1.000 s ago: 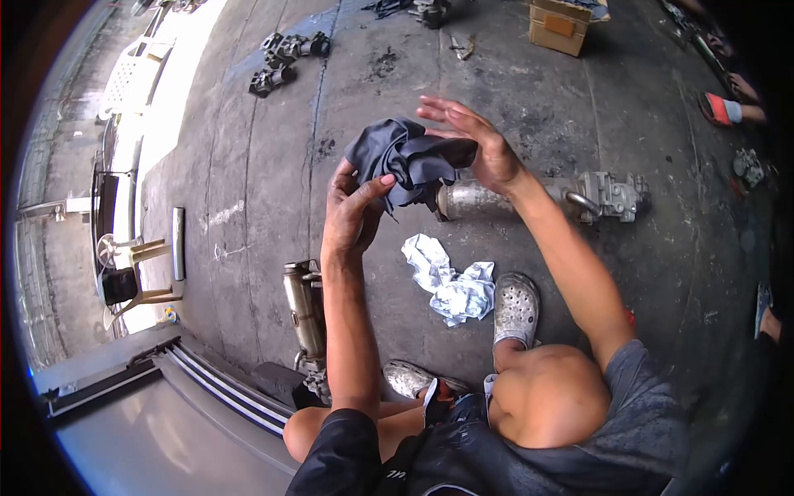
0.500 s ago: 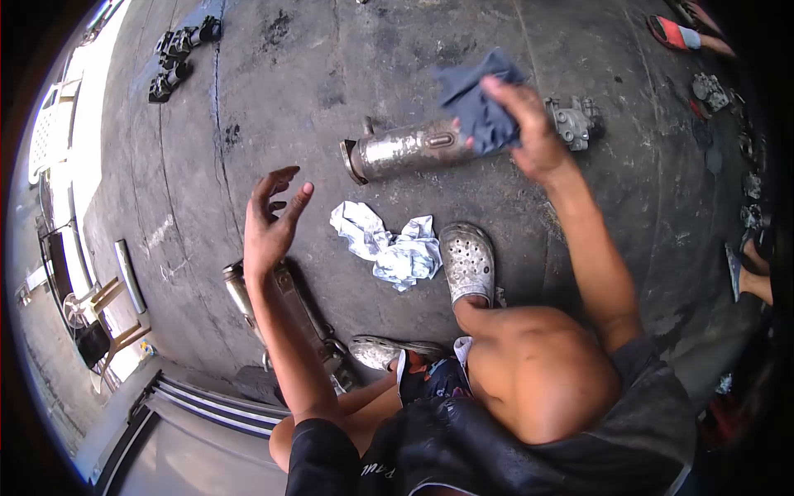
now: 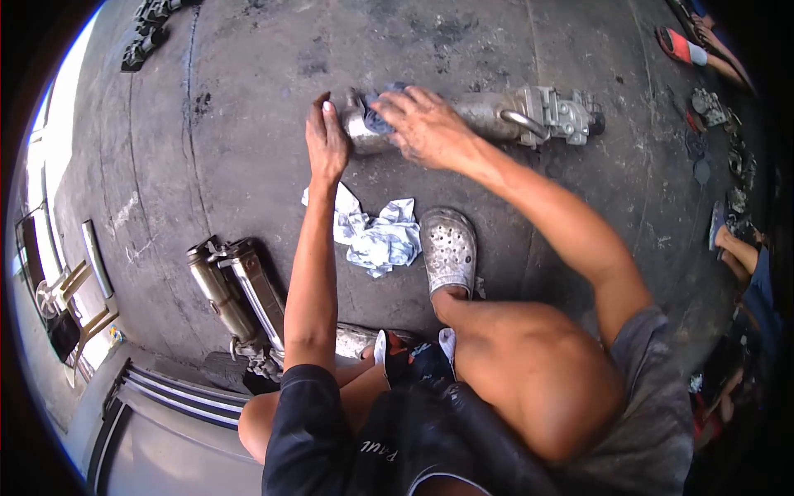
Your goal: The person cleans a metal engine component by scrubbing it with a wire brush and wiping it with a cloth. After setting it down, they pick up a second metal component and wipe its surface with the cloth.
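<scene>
A long metal cylinder (image 3: 488, 116) lies on the floor in front of me, with a cast metal housing (image 3: 562, 116) and a bent pipe at its right end. My left hand (image 3: 327, 140) grips the cylinder's left end, thumb and fingers bent around the rim. A dark blue-grey rag (image 3: 378, 117) is spread over the cylinder near that end. My right hand (image 3: 423, 128) presses the rag onto the metal from above, its fingers partly hiding the cloth. Nearer to me, a crumpled white patterned cloth (image 3: 382, 238) lies on the floor beside my shoe (image 3: 450, 248).
Two similar metal cylinders (image 3: 213, 285) lie at lower left near my left arm. Dark metal parts (image 3: 145, 45) sit at the far left. Other people's feet (image 3: 686, 48) and loose parts (image 3: 707, 103) line the right side. A plastic chair (image 3: 74, 285) stands at left.
Both hands have come to the cylinder. The right hand brought the raised rag down and left onto it; the left hand moved forward from the air and took hold of its end.
</scene>
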`<control>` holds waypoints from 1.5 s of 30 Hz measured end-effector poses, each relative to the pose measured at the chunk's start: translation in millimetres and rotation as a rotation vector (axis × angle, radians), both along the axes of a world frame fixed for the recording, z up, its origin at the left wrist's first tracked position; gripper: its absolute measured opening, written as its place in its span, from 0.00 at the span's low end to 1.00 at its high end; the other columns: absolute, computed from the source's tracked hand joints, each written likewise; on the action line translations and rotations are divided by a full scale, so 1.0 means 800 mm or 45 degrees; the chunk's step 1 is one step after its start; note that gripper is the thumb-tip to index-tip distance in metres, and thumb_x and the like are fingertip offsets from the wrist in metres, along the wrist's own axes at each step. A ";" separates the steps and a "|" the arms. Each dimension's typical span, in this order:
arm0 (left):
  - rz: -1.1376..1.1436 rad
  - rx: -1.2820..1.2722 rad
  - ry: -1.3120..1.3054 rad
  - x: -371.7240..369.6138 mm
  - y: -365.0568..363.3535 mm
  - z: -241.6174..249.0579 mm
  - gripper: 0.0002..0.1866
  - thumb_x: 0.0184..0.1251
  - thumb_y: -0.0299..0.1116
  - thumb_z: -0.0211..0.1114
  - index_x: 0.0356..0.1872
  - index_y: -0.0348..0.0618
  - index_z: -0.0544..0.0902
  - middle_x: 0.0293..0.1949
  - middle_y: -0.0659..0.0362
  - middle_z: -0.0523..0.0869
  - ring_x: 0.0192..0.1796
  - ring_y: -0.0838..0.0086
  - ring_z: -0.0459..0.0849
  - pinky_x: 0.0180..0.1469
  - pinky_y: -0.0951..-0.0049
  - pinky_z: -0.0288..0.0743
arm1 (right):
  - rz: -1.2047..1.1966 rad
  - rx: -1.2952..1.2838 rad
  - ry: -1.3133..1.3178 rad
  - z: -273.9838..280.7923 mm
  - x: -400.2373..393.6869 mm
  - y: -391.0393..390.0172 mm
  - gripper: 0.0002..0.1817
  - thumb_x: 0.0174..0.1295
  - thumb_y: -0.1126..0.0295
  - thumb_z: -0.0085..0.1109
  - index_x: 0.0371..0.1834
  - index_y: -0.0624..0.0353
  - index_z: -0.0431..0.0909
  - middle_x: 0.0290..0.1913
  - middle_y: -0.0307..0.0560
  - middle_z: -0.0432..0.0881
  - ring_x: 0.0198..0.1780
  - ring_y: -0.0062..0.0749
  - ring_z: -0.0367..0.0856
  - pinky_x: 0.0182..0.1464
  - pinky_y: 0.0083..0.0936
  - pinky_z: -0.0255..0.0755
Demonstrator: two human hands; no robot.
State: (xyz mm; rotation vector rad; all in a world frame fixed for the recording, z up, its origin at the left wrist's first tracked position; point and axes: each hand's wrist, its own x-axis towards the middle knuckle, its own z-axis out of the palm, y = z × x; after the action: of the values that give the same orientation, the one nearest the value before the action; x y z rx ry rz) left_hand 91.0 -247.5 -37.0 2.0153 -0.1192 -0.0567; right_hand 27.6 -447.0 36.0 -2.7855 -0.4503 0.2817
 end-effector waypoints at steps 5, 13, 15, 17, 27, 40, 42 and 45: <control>0.054 -0.023 -0.078 -0.005 -0.005 -0.005 0.25 0.87 0.45 0.43 0.63 0.37 0.80 0.58 0.40 0.85 0.60 0.47 0.82 0.65 0.54 0.72 | -0.183 -0.130 0.224 0.027 0.016 -0.059 0.22 0.75 0.70 0.51 0.69 0.70 0.73 0.65 0.66 0.78 0.67 0.56 0.78 0.78 0.55 0.65; 0.100 -0.290 0.086 -0.001 -0.009 -0.009 0.26 0.87 0.48 0.44 0.63 0.36 0.80 0.61 0.44 0.85 0.64 0.51 0.82 0.69 0.56 0.70 | 0.200 0.046 -0.136 -0.023 0.019 0.001 0.27 0.76 0.66 0.51 0.73 0.71 0.69 0.72 0.71 0.72 0.76 0.66 0.68 0.80 0.53 0.61; 0.060 -0.251 0.064 0.000 -0.009 -0.004 0.28 0.86 0.51 0.44 0.66 0.38 0.78 0.61 0.49 0.87 0.63 0.60 0.82 0.68 0.61 0.71 | 0.122 -0.067 0.137 -0.007 0.023 -0.065 0.26 0.76 0.65 0.51 0.69 0.73 0.71 0.69 0.73 0.74 0.74 0.64 0.71 0.80 0.52 0.62; 0.084 -0.253 -0.029 -0.001 -0.008 -0.010 0.25 0.86 0.47 0.46 0.64 0.36 0.79 0.59 0.47 0.87 0.63 0.54 0.84 0.68 0.59 0.72 | -0.145 -0.101 0.553 0.029 0.045 -0.083 0.26 0.75 0.64 0.53 0.68 0.75 0.72 0.67 0.73 0.76 0.71 0.59 0.75 0.79 0.52 0.64; 0.217 -0.519 0.044 -0.005 -0.011 -0.024 0.25 0.84 0.44 0.51 0.68 0.34 0.71 0.64 0.44 0.81 0.66 0.57 0.80 0.68 0.58 0.72 | 0.243 0.116 -0.091 -0.004 0.041 0.012 0.23 0.71 0.68 0.58 0.64 0.73 0.73 0.61 0.68 0.79 0.68 0.60 0.77 0.75 0.49 0.70; 0.278 -0.484 0.006 -0.011 -0.009 -0.034 0.27 0.81 0.47 0.52 0.67 0.34 0.69 0.63 0.45 0.77 0.65 0.59 0.78 0.68 0.57 0.74 | 0.349 0.245 0.130 -0.090 0.177 0.019 0.24 0.61 0.71 0.67 0.63 0.54 0.81 0.60 0.52 0.79 0.64 0.46 0.76 0.68 0.46 0.68; 0.309 -0.468 -0.027 -0.008 -0.009 -0.034 0.28 0.80 0.49 0.53 0.67 0.35 0.68 0.63 0.46 0.76 0.65 0.60 0.78 0.66 0.58 0.75 | 0.384 0.188 0.048 -0.132 0.201 -0.009 0.22 0.61 0.72 0.69 0.60 0.53 0.82 0.57 0.52 0.80 0.61 0.45 0.79 0.64 0.43 0.71; 0.314 -0.509 -0.039 -0.009 -0.008 -0.037 0.29 0.79 0.50 0.54 0.67 0.35 0.68 0.63 0.45 0.76 0.65 0.60 0.78 0.66 0.58 0.76 | 0.321 0.728 0.057 -0.120 0.163 -0.021 0.21 0.63 0.73 0.68 0.60 0.53 0.82 0.53 0.50 0.82 0.57 0.46 0.82 0.60 0.42 0.75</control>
State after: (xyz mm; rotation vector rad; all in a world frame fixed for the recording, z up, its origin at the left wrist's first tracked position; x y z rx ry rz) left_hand 83.8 -254.2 -67.0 1.6183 0.0938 0.1448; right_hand 158.1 -464.0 -60.4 -2.1643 -0.7402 0.2256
